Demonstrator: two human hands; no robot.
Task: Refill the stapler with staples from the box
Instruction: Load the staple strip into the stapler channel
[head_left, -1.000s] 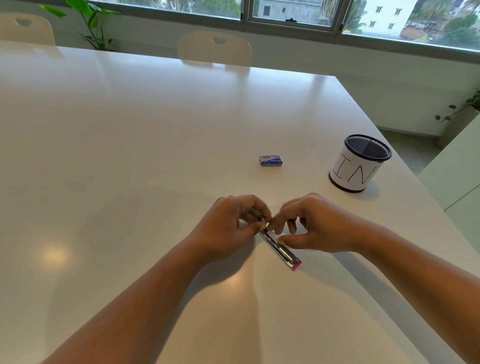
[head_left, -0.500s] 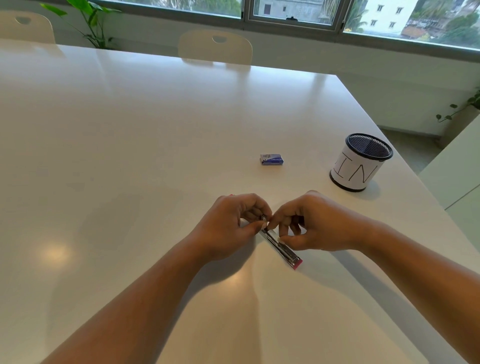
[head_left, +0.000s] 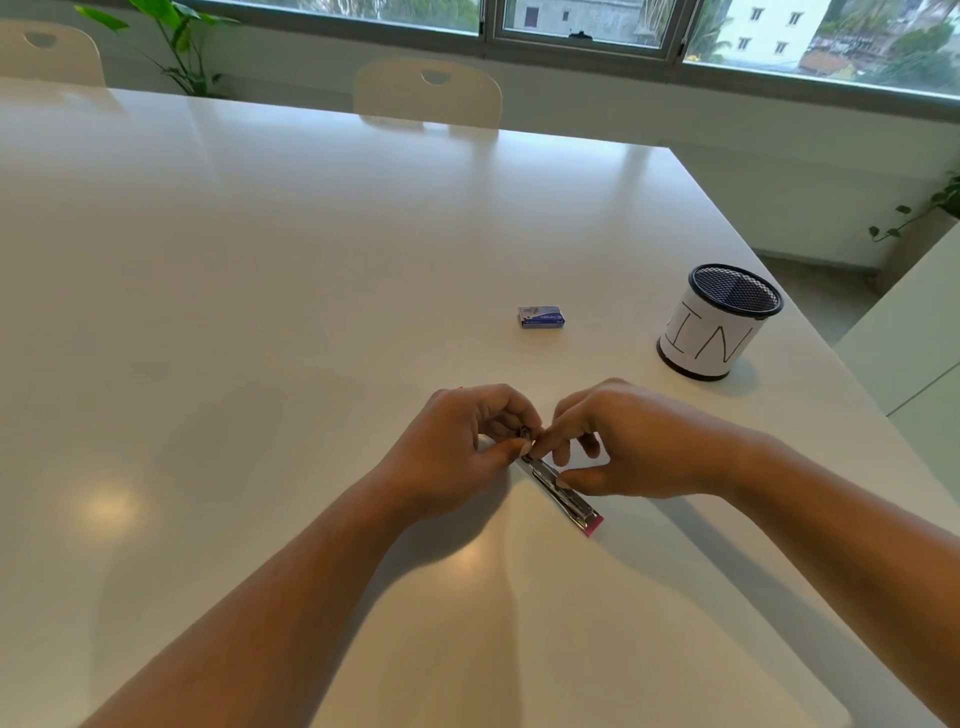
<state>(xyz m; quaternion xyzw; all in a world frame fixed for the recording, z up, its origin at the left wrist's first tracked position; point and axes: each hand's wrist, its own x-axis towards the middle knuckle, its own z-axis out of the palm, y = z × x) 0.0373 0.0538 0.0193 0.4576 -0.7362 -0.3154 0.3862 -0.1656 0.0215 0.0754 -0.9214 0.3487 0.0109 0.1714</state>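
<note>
The stapler (head_left: 558, 488) is a slim metal bar with a pink end, lying on the white table (head_left: 260, 312). My left hand (head_left: 457, 452) and right hand (head_left: 634, 441) pinch its far end; the box (head_left: 541, 317) sits beyond

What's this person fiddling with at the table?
A person is working on a small pink stapler lying on the white table. The left hand and right hand meet at its far end, fingers pinching around the metal part. The staple box sits untouched farther back, left of a mesh cup.
</note>
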